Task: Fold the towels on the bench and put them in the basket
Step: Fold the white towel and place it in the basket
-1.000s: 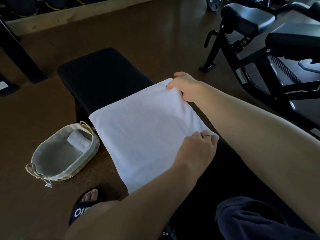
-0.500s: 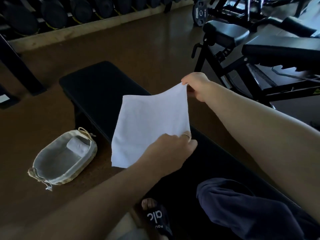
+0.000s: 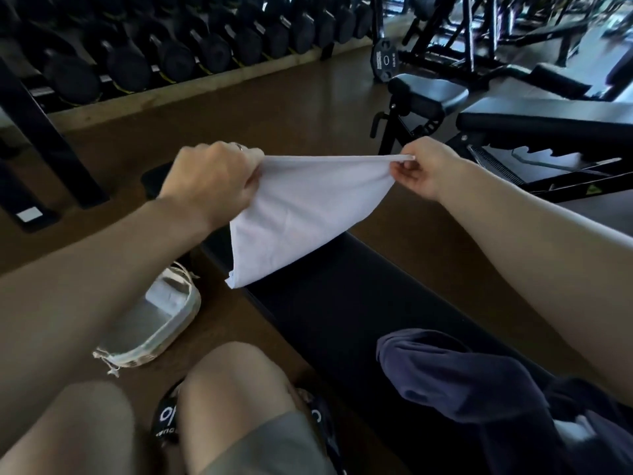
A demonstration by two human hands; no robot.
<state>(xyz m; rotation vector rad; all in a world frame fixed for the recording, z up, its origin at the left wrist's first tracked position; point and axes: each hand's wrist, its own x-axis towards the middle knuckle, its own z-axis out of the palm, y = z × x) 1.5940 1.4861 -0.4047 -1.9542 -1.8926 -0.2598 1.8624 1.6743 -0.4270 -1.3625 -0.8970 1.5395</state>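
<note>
Presently, a white towel (image 3: 301, 207) is held in the air above the black bench (image 3: 342, 303), stretched between both hands. One top corner is gripped in the curled fingers of the left hand (image 3: 212, 180); a ring is seen on one finger. The opposite corner is pinched between thumb and fingers of the right hand (image 3: 419, 169). The upper edge is drawn nearly taut and level, and the cloth hangs doubled, narrowing to a point over the bench's left edge. The basket (image 3: 161, 323) is noted on the floor just left of the bench, partly hidden by the left forearm, with a rolled towel (image 3: 168, 293) inside. A dark blue garment (image 3: 479, 389) lies on the near bench end. Dumbbell racks (image 3: 171, 53) line the far wall.
</note>
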